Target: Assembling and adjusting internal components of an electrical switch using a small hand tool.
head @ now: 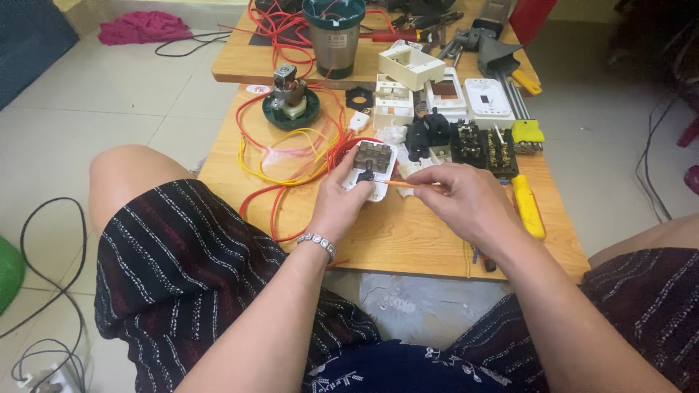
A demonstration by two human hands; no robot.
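Left hand (341, 200) grips what I judge a light, rigid switch (371, 169) by its edges, while right hand (466, 200) pinches a thin orange wire (408, 185).

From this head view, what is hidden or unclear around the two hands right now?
- Tip of the orange wire: too small to tell whether it enters the switch module in the left hand.
- Right hand fingertips: curled under, grip hidden.
- Screwdriver at the table edge: mostly behind the right forearm.
- Back workbench tools: cut off by the top edge.
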